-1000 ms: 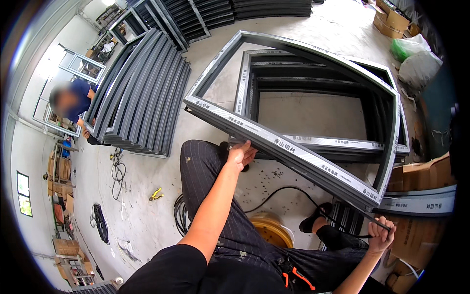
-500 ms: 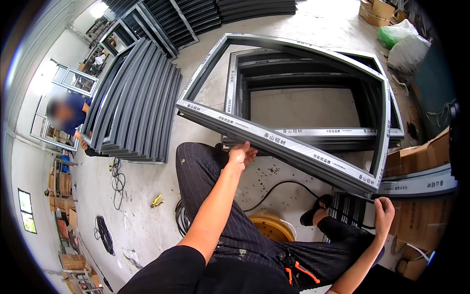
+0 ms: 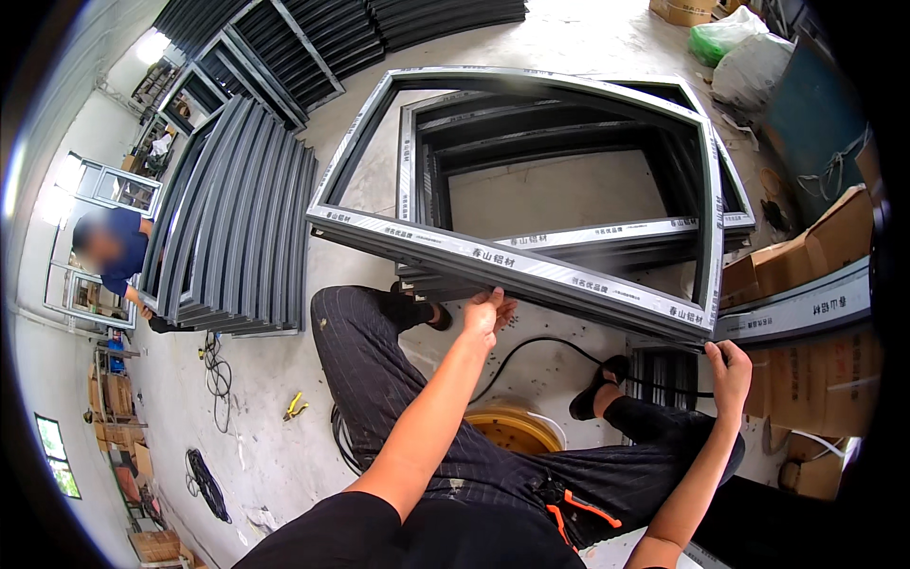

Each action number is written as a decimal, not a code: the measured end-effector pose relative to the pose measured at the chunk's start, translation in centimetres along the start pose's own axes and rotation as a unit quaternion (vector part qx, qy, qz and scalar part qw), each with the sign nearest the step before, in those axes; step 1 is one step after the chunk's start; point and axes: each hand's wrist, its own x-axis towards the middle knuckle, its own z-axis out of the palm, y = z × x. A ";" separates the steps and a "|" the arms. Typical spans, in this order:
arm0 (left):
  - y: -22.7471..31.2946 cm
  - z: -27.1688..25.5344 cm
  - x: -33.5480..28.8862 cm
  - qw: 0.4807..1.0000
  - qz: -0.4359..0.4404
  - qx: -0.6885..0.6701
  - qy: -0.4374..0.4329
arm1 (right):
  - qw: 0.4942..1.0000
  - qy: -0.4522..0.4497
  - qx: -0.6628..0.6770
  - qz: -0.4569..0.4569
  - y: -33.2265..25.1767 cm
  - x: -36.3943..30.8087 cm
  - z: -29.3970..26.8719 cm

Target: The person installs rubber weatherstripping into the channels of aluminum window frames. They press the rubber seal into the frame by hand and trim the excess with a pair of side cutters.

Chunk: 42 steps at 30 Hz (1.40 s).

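Observation:
A dark grey aluminium window frame [image 3: 512, 263], with printed white film on its faces, lies askew on a stack of similar frames [image 3: 411, 175]. Against the near side of the top frame is my left hand [image 3: 489, 315], its fingers curled and its thumb at the lower edge. At the near right corner, my right hand [image 3: 728, 379] pinches what looks like a black rubber strip [image 3: 533, 349]. The strip sags across the floor from a coil beside my knee. What lies inside my left fingers is partly hidden.
Between my legs stands a yellow bucket [image 3: 521, 427]. Orange-handled cutters [image 3: 592, 509] rest on my lap; yellow pliers [image 3: 296, 406] lie on the floor. Cardboard boxes [image 3: 806, 389] crowd the right. A co-worker [image 3: 121, 248] holds a leaning row of frames [image 3: 232, 218] at left.
My left hand has slid to the right along the near edge of the top frame. My right hand stays by the corner. The whole view has shifted as my head turned slightly right.

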 end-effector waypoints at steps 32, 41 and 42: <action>-1.8 1.2 -1.5 0.977 -0.108 -0.051 -0.177 | 0.998 -0.032 -0.039 0.033 1.3 0.4 0.6; -2.2 4.3 -3.0 0.992 -0.089 0.037 -0.086 | 0.997 -0.027 -0.066 0.041 0.9 0.4 0.6; -2.0 4.5 -3.8 0.990 -0.100 0.044 -0.088 | 0.997 -0.028 -0.071 0.026 1.0 0.4 0.7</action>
